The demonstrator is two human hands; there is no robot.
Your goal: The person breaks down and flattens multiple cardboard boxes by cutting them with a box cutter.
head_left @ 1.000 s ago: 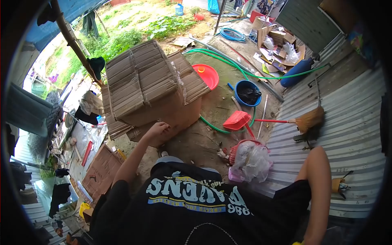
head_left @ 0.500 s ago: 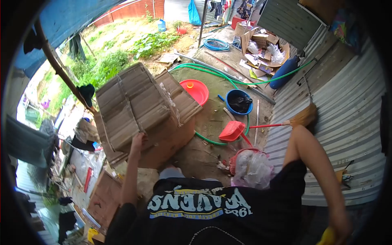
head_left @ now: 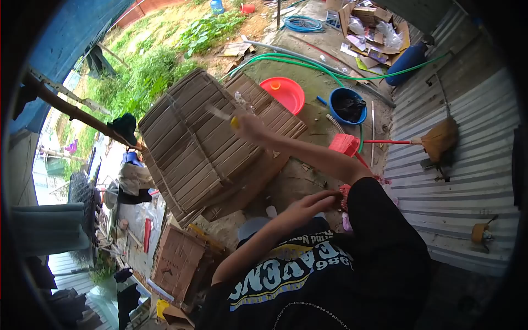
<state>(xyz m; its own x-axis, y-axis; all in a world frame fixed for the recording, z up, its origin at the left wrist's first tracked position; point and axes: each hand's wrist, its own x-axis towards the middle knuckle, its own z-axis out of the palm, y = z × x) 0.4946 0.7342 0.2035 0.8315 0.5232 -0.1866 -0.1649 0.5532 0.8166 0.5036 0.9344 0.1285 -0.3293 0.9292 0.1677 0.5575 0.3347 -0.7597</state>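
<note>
My right hand [head_left: 250, 130] reaches across over a large cardboard box [head_left: 190, 137] and is closed around the yellow handle of a knife [head_left: 223, 114]. The blade is blurred and points to the upper left, above the box's ribbed top. Clear tape runs along the box's edges and a flap sticks out at its right. Close to my body, my left hand [head_left: 312, 208] is stretched toward the right below the box, fingers extended, with nothing visible in it. Its fingertips come near a pink-red basket [head_left: 345, 198], mostly hidden by my right sleeve.
Beyond the box are a red basin [head_left: 289, 94] and a blue basin [head_left: 347, 104] with a black bag inside. A red dustpan [head_left: 345, 144] and a broom [head_left: 441, 140] lie along the corrugated metal wall. A green hose [head_left: 308, 62] crosses the ground. A smaller carton [head_left: 177, 264] sits lower left.
My right hand has swung from the lower right up over the box with the knife. My left hand has left the box's near edge and moved right, toward my body. The view has shifted.
</note>
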